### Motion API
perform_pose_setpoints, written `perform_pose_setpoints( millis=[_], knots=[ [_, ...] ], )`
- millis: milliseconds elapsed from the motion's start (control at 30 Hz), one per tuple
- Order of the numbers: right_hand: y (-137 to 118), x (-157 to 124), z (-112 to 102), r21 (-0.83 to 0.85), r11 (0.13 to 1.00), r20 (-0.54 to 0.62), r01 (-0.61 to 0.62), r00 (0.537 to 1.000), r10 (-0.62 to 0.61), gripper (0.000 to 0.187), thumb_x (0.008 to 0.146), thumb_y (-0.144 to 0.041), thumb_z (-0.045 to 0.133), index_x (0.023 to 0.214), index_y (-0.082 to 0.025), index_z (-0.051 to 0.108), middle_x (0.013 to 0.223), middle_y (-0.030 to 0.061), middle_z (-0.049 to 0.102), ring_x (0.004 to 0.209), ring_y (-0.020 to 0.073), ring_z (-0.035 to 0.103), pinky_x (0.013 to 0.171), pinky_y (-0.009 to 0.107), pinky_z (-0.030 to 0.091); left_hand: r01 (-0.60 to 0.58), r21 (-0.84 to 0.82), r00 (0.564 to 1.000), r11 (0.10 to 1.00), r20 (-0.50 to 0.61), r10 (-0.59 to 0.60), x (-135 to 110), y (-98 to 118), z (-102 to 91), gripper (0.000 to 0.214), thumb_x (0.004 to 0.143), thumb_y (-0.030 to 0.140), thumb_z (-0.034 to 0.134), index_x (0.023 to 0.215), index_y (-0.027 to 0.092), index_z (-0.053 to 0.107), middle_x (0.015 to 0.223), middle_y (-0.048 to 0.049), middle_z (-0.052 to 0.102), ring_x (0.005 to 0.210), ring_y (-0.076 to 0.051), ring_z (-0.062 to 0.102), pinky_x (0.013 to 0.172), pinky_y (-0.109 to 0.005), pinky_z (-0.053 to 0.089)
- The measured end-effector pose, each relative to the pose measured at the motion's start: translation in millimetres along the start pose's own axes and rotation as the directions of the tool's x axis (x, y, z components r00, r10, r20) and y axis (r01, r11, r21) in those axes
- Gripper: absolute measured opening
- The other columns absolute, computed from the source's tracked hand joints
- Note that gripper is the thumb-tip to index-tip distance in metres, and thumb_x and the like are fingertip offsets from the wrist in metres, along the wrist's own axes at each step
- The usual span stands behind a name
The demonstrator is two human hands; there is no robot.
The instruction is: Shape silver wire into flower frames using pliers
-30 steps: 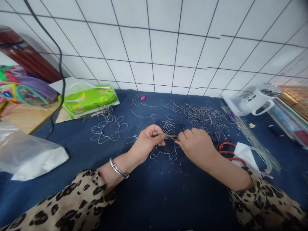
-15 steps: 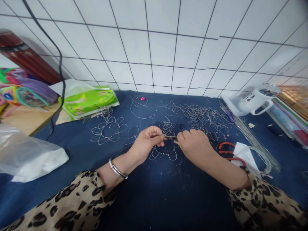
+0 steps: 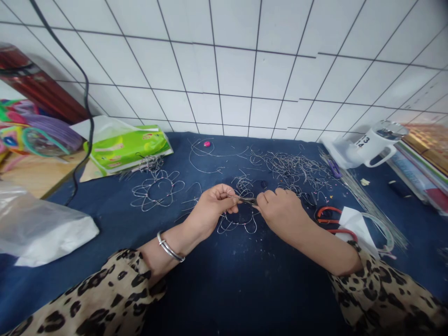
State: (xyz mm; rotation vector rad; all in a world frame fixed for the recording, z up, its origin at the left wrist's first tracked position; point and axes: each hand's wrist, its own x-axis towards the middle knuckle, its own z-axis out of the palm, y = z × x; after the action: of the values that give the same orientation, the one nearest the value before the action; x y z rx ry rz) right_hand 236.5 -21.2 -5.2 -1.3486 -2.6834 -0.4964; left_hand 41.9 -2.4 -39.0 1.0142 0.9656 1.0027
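My left hand (image 3: 210, 208) and my right hand (image 3: 282, 210) meet over a blue cloth (image 3: 224, 280). Both pinch the same short bundle of thin silver wire (image 3: 248, 200), one at each end. Below that bundle lies a wire flower shape (image 3: 238, 221), partly covered by my hands. A finished wire flower (image 3: 157, 189) rests to the left on the cloth. A silver bangle (image 3: 170, 247) circles my left wrist.
A tangle of loose wire (image 3: 294, 168) spreads behind my hands, with a pink bead (image 3: 207, 143) farther back. Red-handled pliers (image 3: 329, 217) and white paper (image 3: 353, 219) lie right. A white mug (image 3: 374, 144), green tissue pack (image 3: 129, 145) and plastic bag (image 3: 38, 228) stand around.
Both hands stay pinched on the wire bundle; only the view has shifted slightly.
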Motion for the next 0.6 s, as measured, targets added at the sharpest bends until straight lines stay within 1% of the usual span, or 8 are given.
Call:
perform_pose_setpoints(
  millis=[200, 333, 400, 533, 600],
  knots=[
    [0.0, 0.7, 2.2, 0.007, 1.000, 0.008, -0.009, 1.000, 0.009, 0.016, 0.086, -0.018, 0.043, 0.081, -0.013, 0.057, 0.068, 0.0058, 0.056, 0.063, 0.0142, 0.041, 0.056, 0.030, 0.018, -0.006, 0.024, 1.000, 1.000, 0.003, 0.006, 1.9, -0.5, -1.4, 0.011, 0.074, 0.013, 0.063, 0.080, 0.014, 0.054, 0.073, -0.0015, 0.065, 0.057, -0.007, 0.056, 0.054, -0.018, 0.043],
    [1.2, 0.7, 3.9, 0.029, 0.999, 0.021, -0.031, 0.999, 0.030, 0.020, 0.090, -0.026, 0.041, 0.078, -0.016, 0.055, 0.068, 0.0040, 0.056, 0.063, 0.0154, 0.042, 0.056, 0.031, 0.017, -0.059, 0.080, 0.998, 0.995, 0.015, 0.058, 2.7, -1.0, -0.8, 0.010, 0.076, 0.012, 0.060, 0.081, 0.015, 0.053, 0.073, -0.0010, 0.064, 0.059, -0.007, 0.058, 0.055, -0.018, 0.044],
    [2.0, 0.3, 4.4, 0.043, 0.998, 0.032, -0.039, 0.999, 0.038, 0.025, 0.091, -0.030, 0.039, 0.077, -0.017, 0.054, 0.068, 0.0035, 0.056, 0.062, 0.0156, 0.042, 0.056, 0.031, 0.017, -0.094, 0.111, 0.995, 0.989, 0.031, 0.091, 2.5, -1.0, -0.2, 0.014, 0.077, 0.013, 0.059, 0.088, 0.016, 0.051, 0.075, -0.0003, 0.064, 0.060, -0.008, 0.060, 0.056, -0.020, 0.046],
    [3.3, -0.7, 3.7, 0.052, 0.997, 0.057, -0.055, 0.997, 0.052, 0.028, 0.093, -0.034, 0.037, 0.078, -0.018, 0.055, 0.069, 0.0037, 0.057, 0.062, 0.0159, 0.044, 0.056, 0.031, 0.018, -0.173, 0.208, 0.984, 0.963, 0.079, 0.160, 1.3, -1.4, -0.2, 0.033, 0.080, 0.015, 0.057, 0.110, 0.020, 0.045, 0.083, -0.0005, 0.065, 0.064, -0.011, 0.063, 0.062, -0.024, 0.050],
    [3.6, -0.9, 2.8, 0.053, 0.997, 0.078, -0.059, 0.995, 0.055, 0.028, 0.092, -0.035, 0.039, 0.078, -0.018, 0.055, 0.069, 0.0040, 0.058, 0.062, 0.0160, 0.046, 0.056, 0.031, 0.018, -0.218, 0.279, 0.975, 0.935, 0.107, 0.195, 0.8, -1.5, -1.2, 0.032, 0.082, 0.016, 0.055, 0.112, 0.020, 0.048, 0.087, -0.0020, 0.065, 0.068, -0.011, 0.064, 0.066, -0.026, 0.051]
  ],
)
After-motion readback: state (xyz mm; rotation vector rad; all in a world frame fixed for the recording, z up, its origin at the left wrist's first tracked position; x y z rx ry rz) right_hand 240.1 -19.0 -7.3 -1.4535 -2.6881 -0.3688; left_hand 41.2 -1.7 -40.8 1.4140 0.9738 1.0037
